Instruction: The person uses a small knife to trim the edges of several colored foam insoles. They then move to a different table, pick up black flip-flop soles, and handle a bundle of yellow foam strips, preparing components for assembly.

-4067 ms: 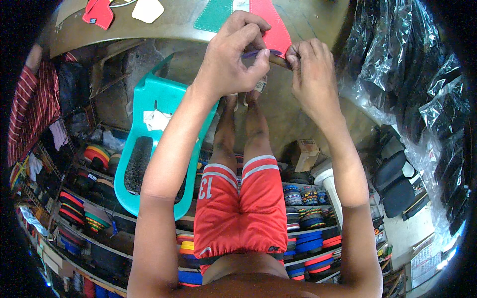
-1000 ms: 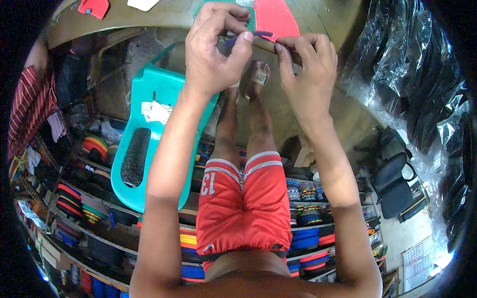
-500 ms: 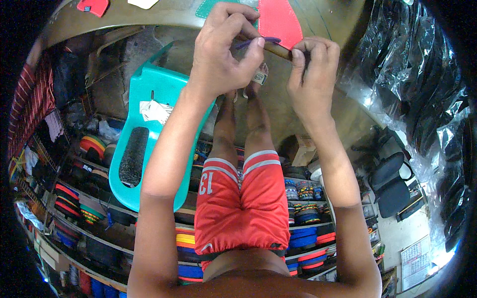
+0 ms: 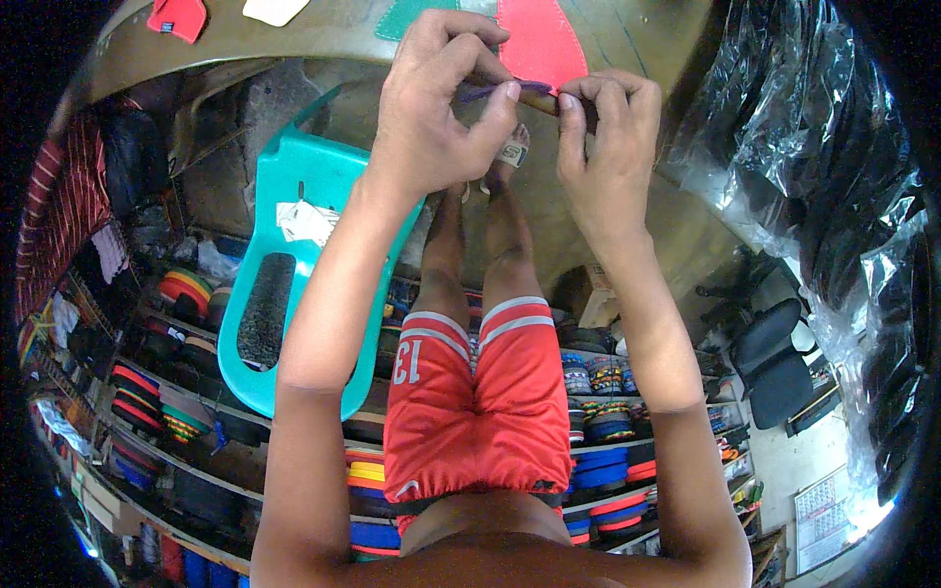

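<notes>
A thin dark purple strip (image 4: 532,86) stretches between my two hands at the table's near edge. My left hand (image 4: 441,113) is closed in a pinch on it, and a short tail shows behind the thumb. At the other end, the fingertips of my right hand (image 4: 613,127) are pinched together on the strip. Just beyond lies a red stitched piece (image 4: 542,44), tapered, flat on the table. A green stitched piece (image 4: 402,20) is partly covered by my left fingers.
The brownish table (image 4: 323,34) also holds a small red piece (image 4: 178,18) and a cream piece (image 4: 274,10). A teal plastic chair (image 4: 294,260) with white scraps stands left. Shiny plastic sheeting (image 4: 784,127) hangs at right. Shelves of coloured rolls (image 4: 608,470) line the bottom.
My right hand has moved slightly left, nearer my left hand. The purple strip now lies straighter and reaches the right fingertips. The table pieces appear shifted slightly up and left in view.
</notes>
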